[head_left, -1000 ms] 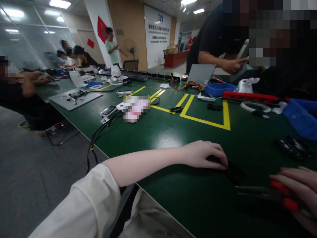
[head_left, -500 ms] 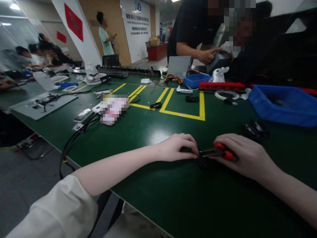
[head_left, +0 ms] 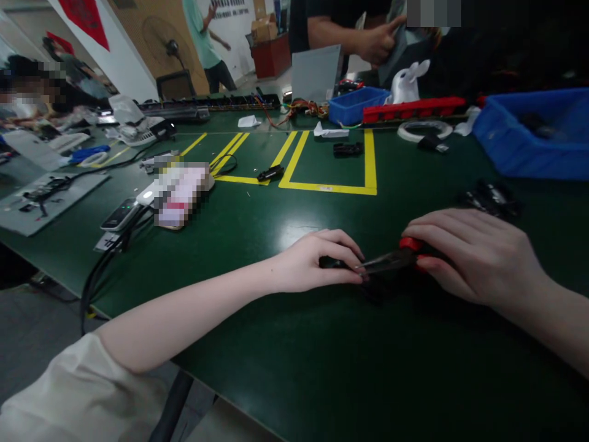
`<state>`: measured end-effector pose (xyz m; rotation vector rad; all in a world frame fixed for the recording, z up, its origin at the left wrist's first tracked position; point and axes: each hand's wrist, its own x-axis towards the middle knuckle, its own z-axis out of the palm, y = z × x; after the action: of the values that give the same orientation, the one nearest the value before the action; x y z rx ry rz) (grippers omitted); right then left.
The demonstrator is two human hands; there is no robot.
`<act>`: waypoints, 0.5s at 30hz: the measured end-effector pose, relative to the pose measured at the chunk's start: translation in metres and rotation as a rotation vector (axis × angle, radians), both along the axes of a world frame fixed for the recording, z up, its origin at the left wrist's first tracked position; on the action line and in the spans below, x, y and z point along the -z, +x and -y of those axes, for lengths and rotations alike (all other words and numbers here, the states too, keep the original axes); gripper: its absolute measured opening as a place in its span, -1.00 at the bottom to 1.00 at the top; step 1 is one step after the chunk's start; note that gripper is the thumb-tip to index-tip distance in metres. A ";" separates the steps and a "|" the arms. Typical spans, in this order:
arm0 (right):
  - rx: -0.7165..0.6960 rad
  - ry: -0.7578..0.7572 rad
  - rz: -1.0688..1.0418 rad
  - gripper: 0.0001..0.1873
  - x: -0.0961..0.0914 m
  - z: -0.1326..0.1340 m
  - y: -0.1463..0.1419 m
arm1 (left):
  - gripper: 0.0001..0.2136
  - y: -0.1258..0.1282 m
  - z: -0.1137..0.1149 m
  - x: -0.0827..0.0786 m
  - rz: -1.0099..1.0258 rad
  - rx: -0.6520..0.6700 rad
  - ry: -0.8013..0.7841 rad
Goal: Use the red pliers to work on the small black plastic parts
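Observation:
My left hand [head_left: 317, 261] is closed round a small black part [head_left: 332, 263], mostly hidden by the fingers, just above the green table. Its exact kind I cannot make out. My right hand [head_left: 473, 255] grips red-handled pliers [head_left: 391, 261], their metal jaws pointing left to my left fingertips. Whether the jaws touch the black part is blurred. A dark shape, unclear in kind, shows under the jaws. Beyond my right hand lies a bunch of black parts [head_left: 492, 199]. Two more small black pieces [head_left: 348, 149] lie by the yellow tape further back.
A phone [head_left: 184, 199] and black cables lie at left on the green table [head_left: 257, 356]. A blue bin [head_left: 543, 166] stands at right, a smaller blue tray [head_left: 356, 105] at the back. A white rabbit-shaped object [head_left: 405, 85] sits near a red strip. Another person's hand [head_left: 381, 43] works across the table.
The camera view has tilted down and shifted. The pliers' handles look wider apart, and their jaws reach closer to my left fingertips. My left hand keeps hold of the black part.

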<state>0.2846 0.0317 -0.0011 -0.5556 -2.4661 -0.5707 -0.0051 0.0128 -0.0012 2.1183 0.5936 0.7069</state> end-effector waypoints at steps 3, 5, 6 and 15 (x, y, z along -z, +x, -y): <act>-0.011 0.026 0.025 -0.76 -0.002 0.003 -0.001 | -0.92 -0.002 0.001 0.001 0.019 -0.008 -0.022; -0.013 0.044 0.035 -0.77 -0.003 0.005 -0.001 | -0.92 -0.003 0.001 0.001 0.018 -0.014 -0.017; -0.009 0.046 0.039 -0.78 -0.003 0.005 -0.001 | -0.93 -0.003 0.001 0.001 0.018 -0.019 -0.011; -0.002 0.053 0.044 -0.75 -0.004 0.006 -0.007 | -0.92 -0.006 0.000 0.004 0.055 0.000 0.042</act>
<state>0.2777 0.0254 0.0027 -0.5249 -2.4849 -0.6515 -0.0107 0.0129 -0.0051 2.1300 0.5529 0.7814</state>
